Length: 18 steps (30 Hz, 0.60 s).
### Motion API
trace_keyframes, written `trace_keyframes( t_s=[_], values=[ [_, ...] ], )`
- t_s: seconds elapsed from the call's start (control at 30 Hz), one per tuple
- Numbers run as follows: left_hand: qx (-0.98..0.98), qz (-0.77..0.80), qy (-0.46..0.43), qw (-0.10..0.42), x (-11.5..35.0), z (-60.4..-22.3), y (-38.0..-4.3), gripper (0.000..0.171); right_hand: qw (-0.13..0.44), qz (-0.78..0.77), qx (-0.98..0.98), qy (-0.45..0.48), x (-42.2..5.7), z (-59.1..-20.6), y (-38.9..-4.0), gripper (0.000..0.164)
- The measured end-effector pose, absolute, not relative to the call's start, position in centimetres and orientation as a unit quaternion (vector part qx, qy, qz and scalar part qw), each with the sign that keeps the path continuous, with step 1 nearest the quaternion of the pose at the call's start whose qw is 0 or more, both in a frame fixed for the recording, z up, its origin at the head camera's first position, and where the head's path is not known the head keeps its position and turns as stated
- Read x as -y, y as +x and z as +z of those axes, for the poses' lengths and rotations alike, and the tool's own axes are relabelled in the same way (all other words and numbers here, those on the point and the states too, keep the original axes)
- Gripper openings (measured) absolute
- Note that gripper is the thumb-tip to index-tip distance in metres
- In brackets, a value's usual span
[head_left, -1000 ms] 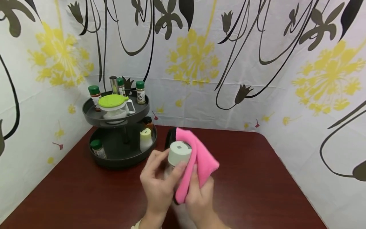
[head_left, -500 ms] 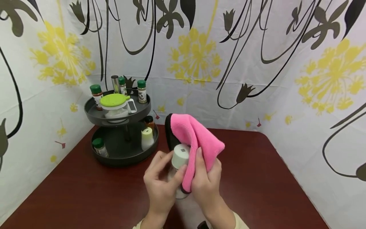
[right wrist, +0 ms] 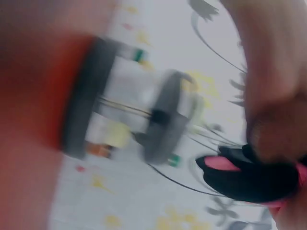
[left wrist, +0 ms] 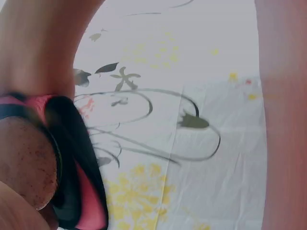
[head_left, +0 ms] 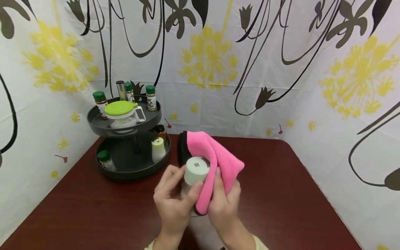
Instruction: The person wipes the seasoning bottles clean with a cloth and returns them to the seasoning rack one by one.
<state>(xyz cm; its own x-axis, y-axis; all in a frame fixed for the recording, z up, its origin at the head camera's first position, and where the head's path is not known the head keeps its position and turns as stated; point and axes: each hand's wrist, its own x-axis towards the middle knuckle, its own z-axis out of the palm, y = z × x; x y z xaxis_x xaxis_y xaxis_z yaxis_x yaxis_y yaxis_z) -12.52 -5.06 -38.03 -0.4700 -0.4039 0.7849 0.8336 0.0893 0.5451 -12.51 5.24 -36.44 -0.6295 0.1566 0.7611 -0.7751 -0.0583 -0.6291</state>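
Observation:
In the head view, my left hand (head_left: 173,208) grips a clear seasoning bottle with a pale mint-white lid (head_left: 196,171), thumb and fingers on either side just below the lid. A pink cloth with black edging (head_left: 223,156) is bunched in my right hand (head_left: 225,208), thumb on top, and lies against the bottle's right side. The cloth hides much of the bottle's body. The left wrist view shows the round, speckled brownish bottle base (left wrist: 26,163) beside the cloth's black side (left wrist: 72,163). Blurred in the right wrist view, the cloth (right wrist: 249,182) hangs by the fingers.
A two-tier dark grey rack (head_left: 131,175) stands at the back left of the dark red table (head_left: 281,194). Its upper tier bears green-capped spice bottles (head_left: 151,99) and a green-lidded container (head_left: 120,114); below stands a yellow-capped bottle (head_left: 158,151). Patterned fabric (head_left: 281,69) surrounds the table.
The cloth shifts up along the bottle, then slightly down again, its pink corner ending farther right. Both hands keep their grips, and the head view shifts a little.

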Motion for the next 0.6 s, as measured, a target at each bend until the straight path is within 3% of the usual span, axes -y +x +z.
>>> trace_keyframes(
  t_s=[0.17, 0.37, 0.6],
  values=[
    [0.555, -0.642, -0.196, 0.491, 5.5, -37.8, -12.9, 0.041, 0.337, 0.687, 0.574, 0.291, -4.7, -37.1, -12.4, 0.031],
    [0.541, -0.665, -0.182, 0.482, 6.0, -37.6, -13.2, 0.041, 0.297, 0.711, 0.596, 0.227, -3.6, -41.0, -11.1, 0.038],
    [0.572, -0.659, -0.199, 0.446, 4.9, -37.7, -12.8, 0.043, 0.316, 0.696, 0.595, 0.249, -5.8, -36.3, -12.6, 0.03]
  ],
)
